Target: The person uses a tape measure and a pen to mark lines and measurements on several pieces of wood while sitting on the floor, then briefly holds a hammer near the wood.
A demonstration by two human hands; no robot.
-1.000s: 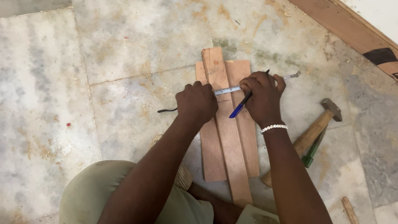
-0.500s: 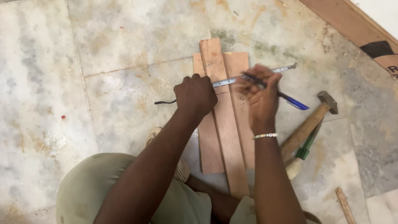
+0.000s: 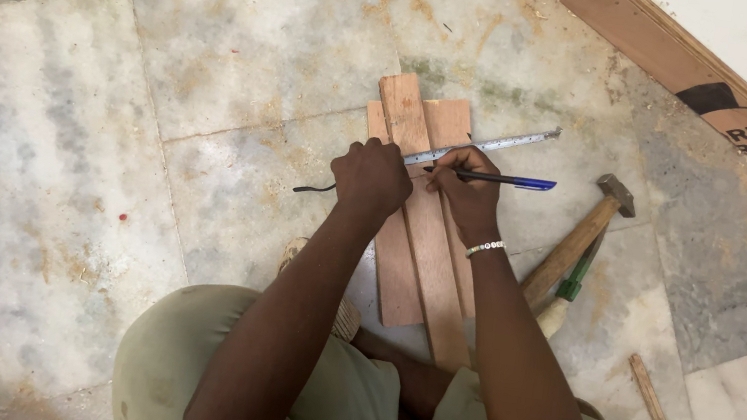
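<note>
Marble floor, centre frame: wood strips [image 3: 421, 244] lie lengthwise away from person. Steel ruler [image 3: 486, 145] crosses them toward upper right. Left hand [image 3: 370, 179] presses ruler; right hand [image 3: 469, 193] grips blue pen [image 3: 501, 179], tip at ruler edge. Hammer [image 3: 579, 240] right, apart.

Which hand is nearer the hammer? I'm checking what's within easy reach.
The right hand, holding the blue pen, is just left of the hammer. The left hand presses the metal ruler farther left.

Person seen from above: bare forearms, no sleeves in view. Left hand [image 3: 370, 176] bare, nothing worn. Right hand [image 3: 466, 191] w/ thin beaded bracelet [image 3: 485, 247], pale beads, at wrist. Olive-khaki trousers [image 3: 184, 358] on both legs, fabric lightly creased.
</note>
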